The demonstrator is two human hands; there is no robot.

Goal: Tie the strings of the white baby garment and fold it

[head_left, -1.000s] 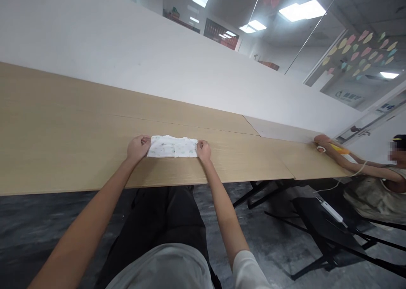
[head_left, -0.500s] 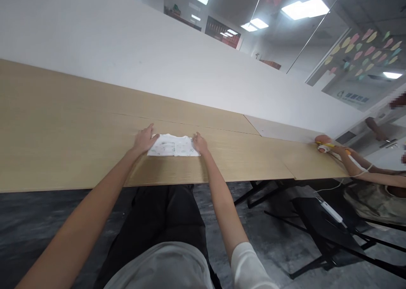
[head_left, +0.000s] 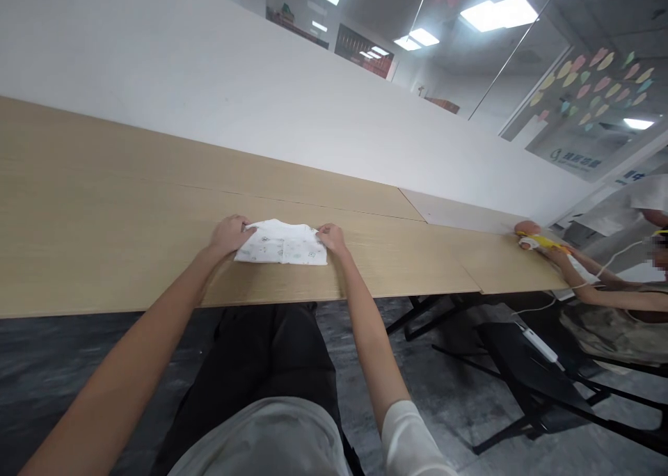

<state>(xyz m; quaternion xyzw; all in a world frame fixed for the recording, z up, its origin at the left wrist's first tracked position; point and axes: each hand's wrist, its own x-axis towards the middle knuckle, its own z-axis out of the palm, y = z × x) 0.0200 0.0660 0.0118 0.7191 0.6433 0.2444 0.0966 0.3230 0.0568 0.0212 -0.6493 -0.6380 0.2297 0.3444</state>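
A white cloth (head_left: 282, 245) with small printed figures lies folded near the front of the wooden table (head_left: 115, 246). My left hand (head_left: 229, 236) pinches its upper left corner between thumb and curled fingers. At the opposite upper corner, my right hand (head_left: 331, 238) is closed on the edge in a similar pinch. The top edge looks slightly raised and wavy between the hands, while the lower edge hangs toward me close to the tabletop.
A white wall (head_left: 209, 93) runs behind the table. To the right, another person's arm (head_left: 589, 291) reaches over the table with a yellow object (head_left: 543, 242) at the hand. Black folding chairs (head_left: 522, 365) stand below, one with a white power strip (head_left: 540, 344).
My left hand has shifted slightly left, its fingers going from stretched out to curled on the cloth's corner. The cloth now shows a taller face, with its lower edge nearer me.
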